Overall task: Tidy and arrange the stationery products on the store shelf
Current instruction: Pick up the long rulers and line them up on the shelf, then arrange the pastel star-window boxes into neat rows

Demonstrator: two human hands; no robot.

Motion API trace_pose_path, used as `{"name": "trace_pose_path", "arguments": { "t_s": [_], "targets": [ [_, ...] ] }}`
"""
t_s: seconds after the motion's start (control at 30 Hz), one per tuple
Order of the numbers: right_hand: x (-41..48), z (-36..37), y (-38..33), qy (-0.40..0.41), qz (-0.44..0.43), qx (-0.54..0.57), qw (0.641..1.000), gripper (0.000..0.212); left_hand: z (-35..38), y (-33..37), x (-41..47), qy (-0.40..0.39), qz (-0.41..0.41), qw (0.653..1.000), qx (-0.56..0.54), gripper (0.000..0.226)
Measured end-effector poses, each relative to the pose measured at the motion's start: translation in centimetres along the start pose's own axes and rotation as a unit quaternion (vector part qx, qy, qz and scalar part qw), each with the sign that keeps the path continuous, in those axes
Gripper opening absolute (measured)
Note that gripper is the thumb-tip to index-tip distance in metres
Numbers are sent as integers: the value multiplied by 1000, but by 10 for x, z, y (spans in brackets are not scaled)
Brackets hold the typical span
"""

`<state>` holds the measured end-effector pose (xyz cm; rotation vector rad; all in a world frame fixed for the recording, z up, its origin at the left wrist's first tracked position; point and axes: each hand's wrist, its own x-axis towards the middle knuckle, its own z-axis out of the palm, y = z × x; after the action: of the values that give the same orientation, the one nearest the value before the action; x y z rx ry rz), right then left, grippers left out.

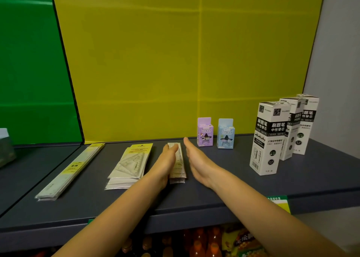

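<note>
Squaring a small ruler stack at the middle of the grey shelf, a person's left hand lay open along its 9 o'clock side, fingertips resting over the far end. The right hand, fingers straight and holding nothing, stood edge-on just off its 3 o'clock side. An uneven squeeze could likely fan the loose packs toward the set-square packets at 9 o'clock. A long reach might topple the purple box at 1 o'clock.
</note>
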<state>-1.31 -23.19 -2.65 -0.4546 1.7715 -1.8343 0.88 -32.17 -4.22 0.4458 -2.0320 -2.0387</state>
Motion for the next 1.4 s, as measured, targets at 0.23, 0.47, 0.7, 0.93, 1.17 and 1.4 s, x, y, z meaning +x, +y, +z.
{"name": "trace_pose_path", "arguments": {
  "t_s": [0.23, 0.47, 0.7, 0.93, 1.17, 1.4],
  "targets": [
    [25, -71, -14, 260, -130, -94, 952, 45, 18, 37, 33, 38, 123, 986, 103, 47],
    [45, -105, -16, 361, -130, -127, 915, 64, 46, 41, 82, 6, 110, 982, 151, 59],
    [70, -131, -25, 415, -111, -88, 899, 86, 62, 40, 120, -15, 81, 974, 213, 103],
    [90, -138, -16, 376, -65, -89, 920, 53, 71, 35, 135, -49, 81, 969, 226, 52],
    [86, -127, -16, 342, -99, -98, 929, 50, 53, 42, 125, 7, 139, 970, 200, 49],
    [47, -84, -51, 222, -220, -36, 949, 31, -2, 89, 57, 16, 265, 956, 128, 50]
  ]
}}
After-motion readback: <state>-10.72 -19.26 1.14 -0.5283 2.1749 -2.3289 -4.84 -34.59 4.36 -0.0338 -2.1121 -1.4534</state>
